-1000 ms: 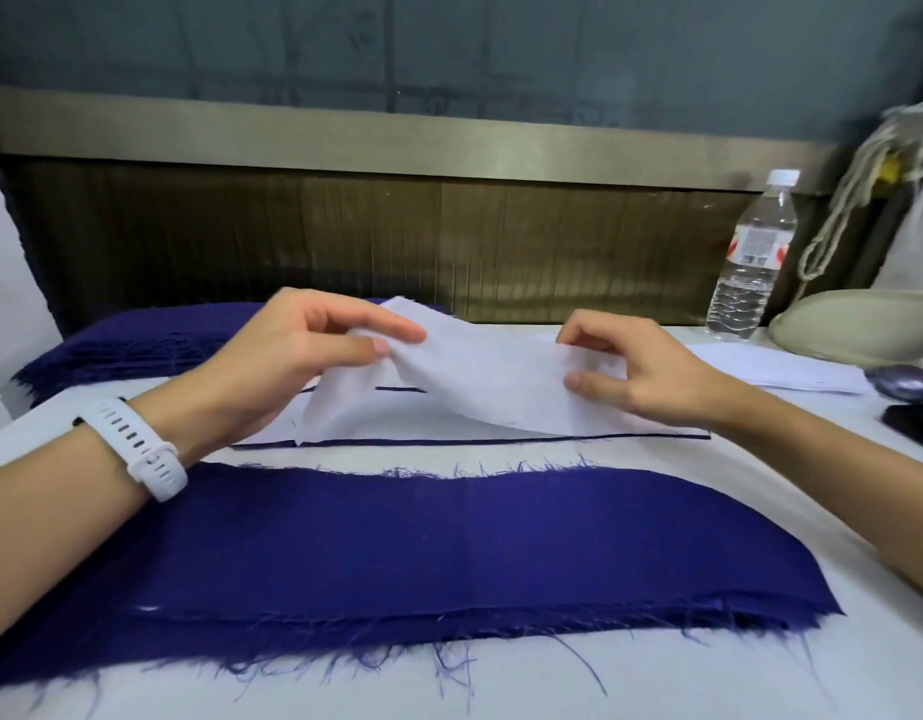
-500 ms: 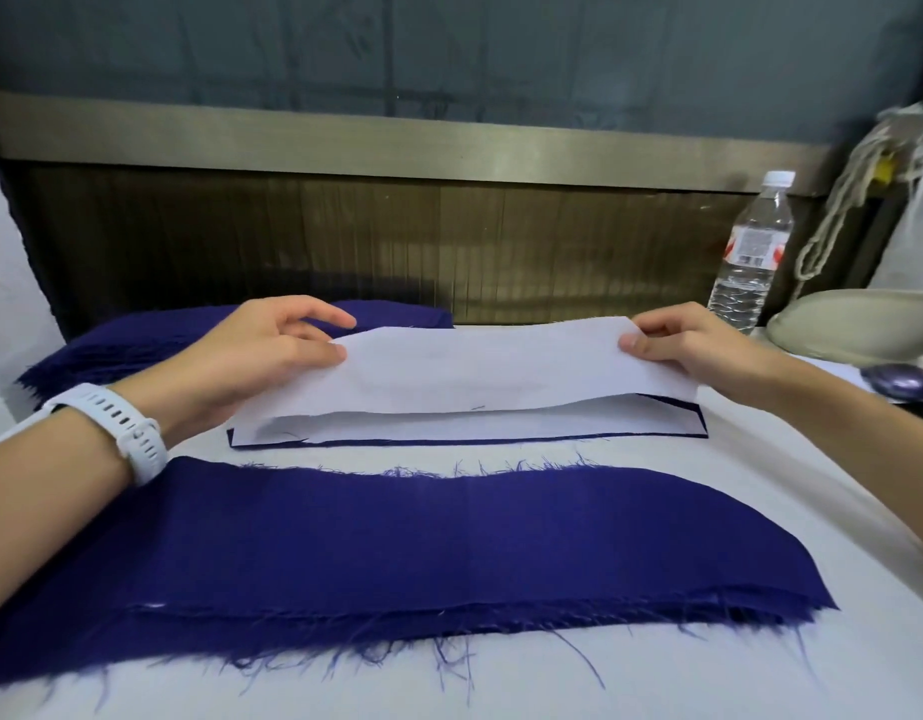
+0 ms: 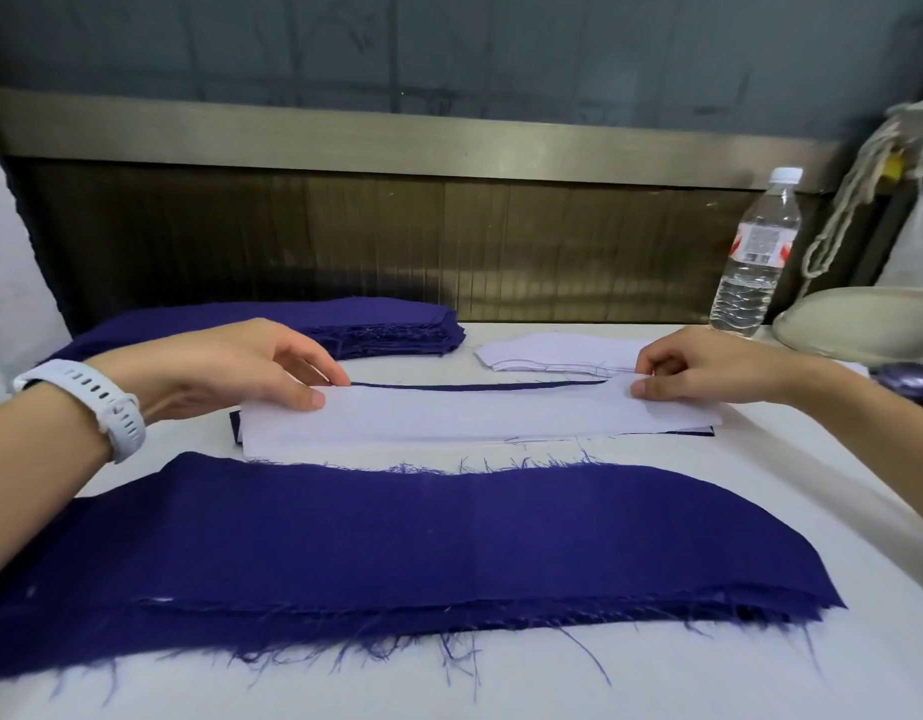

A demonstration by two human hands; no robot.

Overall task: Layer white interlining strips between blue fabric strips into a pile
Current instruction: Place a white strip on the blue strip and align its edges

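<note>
A white interlining strip (image 3: 470,420) lies nearly flat on the layered pile (image 3: 235,424) in the middle of the table; dark blue edges peek out under it. My left hand (image 3: 251,366) pinches its left end and my right hand (image 3: 709,366) pinches its right end. A wide blue fabric strip (image 3: 397,543) with frayed edges lies across the table nearest me. A stack of blue strips (image 3: 386,327) sits at the back left. A small stack of white interlining pieces (image 3: 553,353) lies at the back right.
A clear water bottle (image 3: 755,257) stands at the back right beside a pale rounded object (image 3: 864,324) and a hanging cord (image 3: 844,210). A wood-panelled wall (image 3: 397,241) closes the table's far side. A white watch is on my left wrist.
The white strip, crumpled between my hands a second ago, has been spread out and lowered onto the pile. Both hands moved apart to its ends.
</note>
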